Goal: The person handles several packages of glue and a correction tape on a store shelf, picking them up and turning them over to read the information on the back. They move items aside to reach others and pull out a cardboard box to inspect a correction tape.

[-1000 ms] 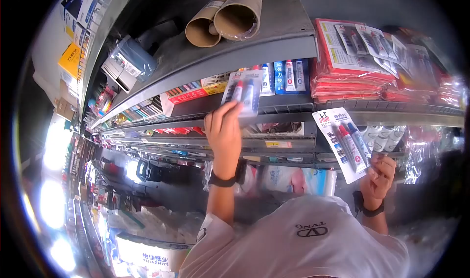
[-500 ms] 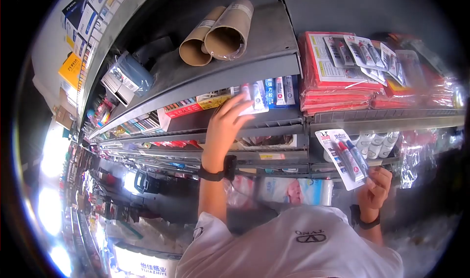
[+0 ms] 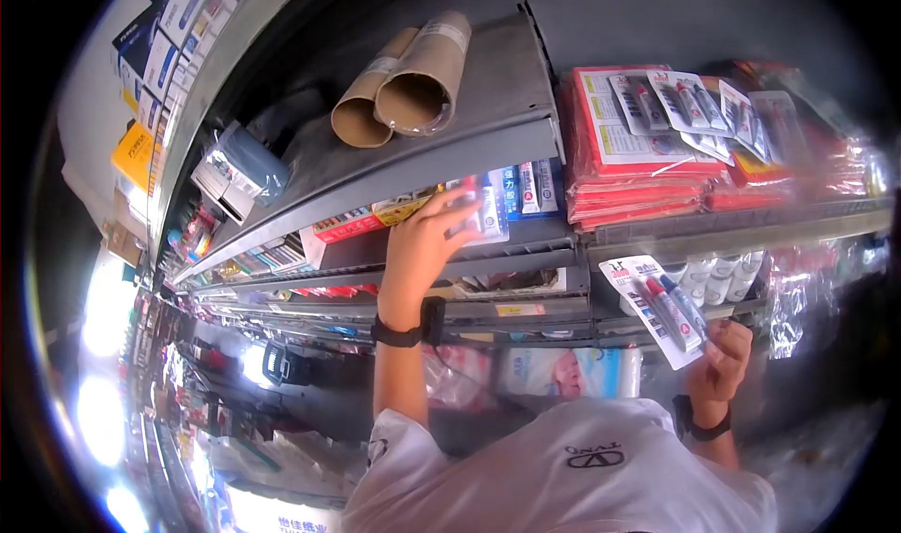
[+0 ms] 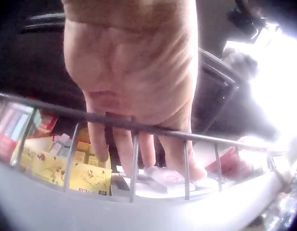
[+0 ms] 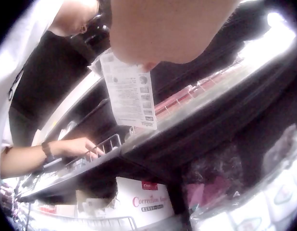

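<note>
My left hand reaches up into the middle shelf, its fingers stretched over a glue blister pack that stands among the other glue cards. In the left wrist view the straight fingers pass behind the wire shelf rail, and their tips rest on the white pack. My right hand is lower at the right. It pinches the bottom corner of a second glue card with a red and a blue tube. The right wrist view shows that card's printed back hanging from the fingers.
Two cardboard tubes lie on the top shelf. Stacks of red packs topped with glue cards fill the shelf to the right. White bottles stand below them. Yellow cards lie beside the left fingers. A white correction-tape box sits on a lower shelf.
My left hand has carried its glue pack from in front of the shelf edge up into the row of cards, and its fingers have straightened. The right hand has stayed low with its card.
</note>
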